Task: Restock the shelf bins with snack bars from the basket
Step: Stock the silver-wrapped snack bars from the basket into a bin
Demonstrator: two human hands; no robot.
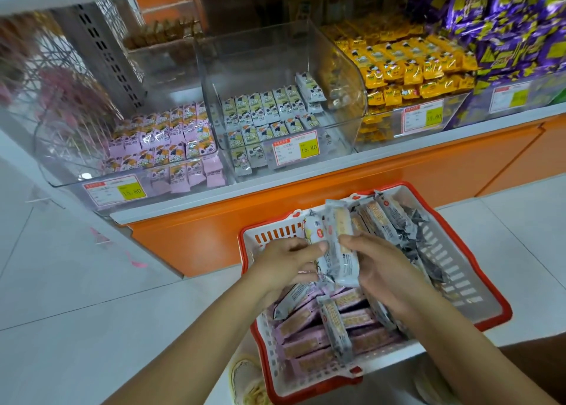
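Head view. Item: white slotted plastic basket with a red rim, standing on the pale tiled floor just in front of the orange shelf base. Contents: pink-wrapped snack bars stacked flat in the near half. Grey-wrapped snack bars are piled in the far half, and one grey bar lies across the pink ones. Item: small bundle of grey-wrapped bars, held upright above the basket's middle, between both hands. Left hand: thumb and fingers curled round the bundle's left side. Right hand: fingers clamped on the bundle's right side, palm over the basket. Shelf above: clear plastic bins side by side. Left bin holds pink packets in a low layer. Middle bin holds grey-and-green packets in rows along its bottom. Next bin to the right holds yellow packets heaped high. Rightmost section: purple packets, blurred. Fronts of the bins carry red, white and yellow price tags; the middle one reads 15.80. Lower edge: a pale shoe beside the basket's near left corner.
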